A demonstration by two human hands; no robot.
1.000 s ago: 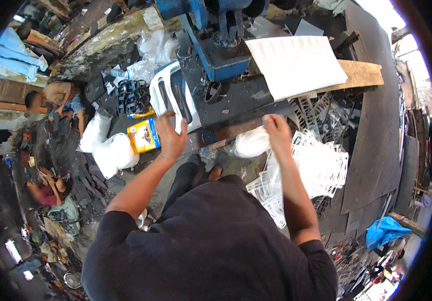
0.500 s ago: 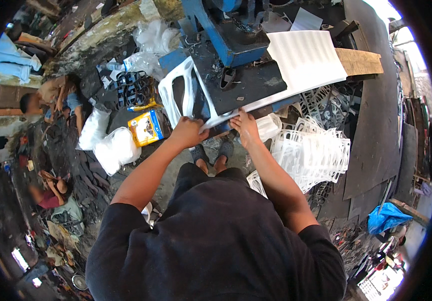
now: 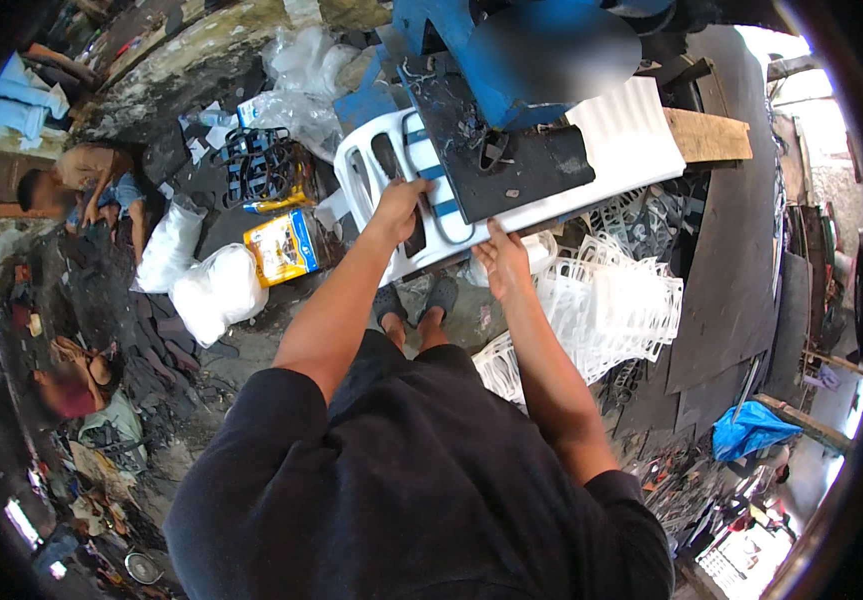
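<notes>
Sheet: white one [image 3: 633, 128], center to upper right of the frame, passing under a black plate [image 3: 526, 182], big cut-outs in its left end
Left hand [image 3: 398, 210]: mid-frame, fingers kinda curled over the cut-out end, touching it; can't tell how firm the grip is
Right hand [image 3: 506, 262]: just right of center, fingers loosely spread at the sheet's lower edge, can't tell if it's really pinching
Press: blue machine [image 3: 423, 22], top of the frame
Scrap-looking pile: white cut-out sheets [image 3: 636, 295], right of center, near the right forearm
Left-side stuff: yellow package [image 3: 276, 252] beside a stuffed white bag [image 3: 217, 298]
</notes>
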